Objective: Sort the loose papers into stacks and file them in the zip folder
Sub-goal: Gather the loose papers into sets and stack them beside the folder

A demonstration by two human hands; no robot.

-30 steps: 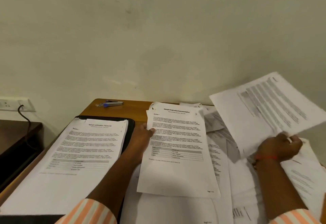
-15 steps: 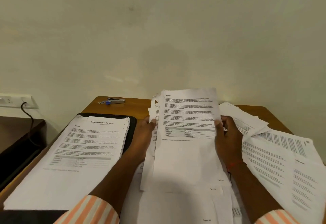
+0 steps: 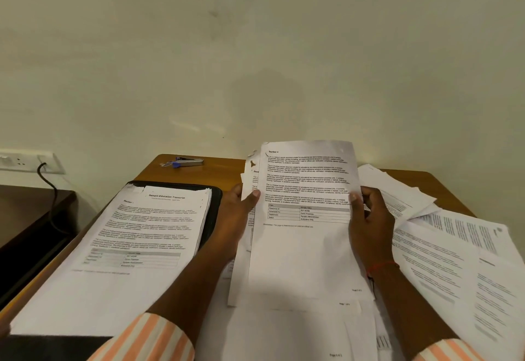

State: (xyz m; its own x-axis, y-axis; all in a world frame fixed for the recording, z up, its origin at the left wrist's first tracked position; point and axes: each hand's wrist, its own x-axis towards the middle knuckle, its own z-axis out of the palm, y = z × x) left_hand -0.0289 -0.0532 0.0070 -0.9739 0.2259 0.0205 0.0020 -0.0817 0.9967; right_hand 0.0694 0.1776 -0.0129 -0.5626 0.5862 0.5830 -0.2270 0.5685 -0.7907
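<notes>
The biggest risk is the loose papers (image 3: 460,261) spread across the right of the desk (image 3: 199,171): if my sleeve drags over them, they slide off the edge. Next, the sorted stack (image 3: 136,235) lying on the black zip folder (image 3: 216,204) at my left overhangs its near edge, so a nudge could fan it out. Smallest, the bundle (image 3: 306,218) I hold upright at the centre is uneven, so rear sheets may slip. My left hand (image 3: 235,218) and right hand (image 3: 369,230) are both pinched on its side edges, thumbs in front. Its front page shows "Section 2", paragraphs and 1 small table.
</notes>
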